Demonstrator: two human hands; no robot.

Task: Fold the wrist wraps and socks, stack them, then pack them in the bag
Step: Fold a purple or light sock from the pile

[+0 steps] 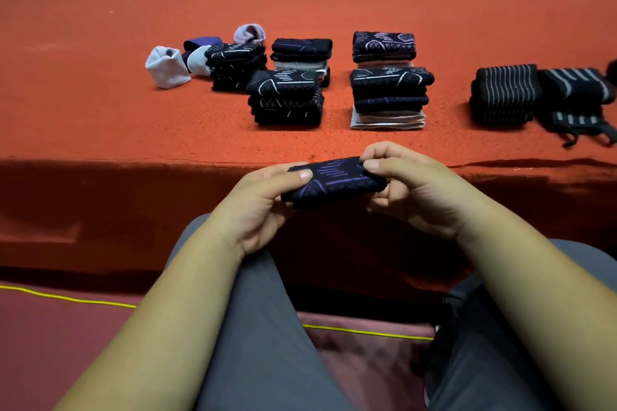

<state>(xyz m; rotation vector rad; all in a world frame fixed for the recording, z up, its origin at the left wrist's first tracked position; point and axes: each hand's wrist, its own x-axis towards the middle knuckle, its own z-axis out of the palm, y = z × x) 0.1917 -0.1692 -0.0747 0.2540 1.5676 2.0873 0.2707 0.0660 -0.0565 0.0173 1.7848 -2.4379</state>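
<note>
A folded dark sock with purple lines [334, 183] is held above my lap, just in front of the step's edge. My left hand [263, 203] pinches its left end with thumb on top. My right hand [410, 190] pinches its right end the same way. On the orange carpeted step [100, 93] stand several stacks of folded dark patterned socks [287, 100], [389, 90], [384, 45], [302, 50], [235, 67]. Two folded black wrist wraps with grey stripes [504, 93], [574, 97] lie at the right.
Loose pale lilac and purple socks [167, 67], [249, 33] lie bunched at the left of the stacks. The step's front edge runs just beyond my hands. My grey-trousered knees fill the foreground. A dark bag-like shape [447, 344] sits low between my legs.
</note>
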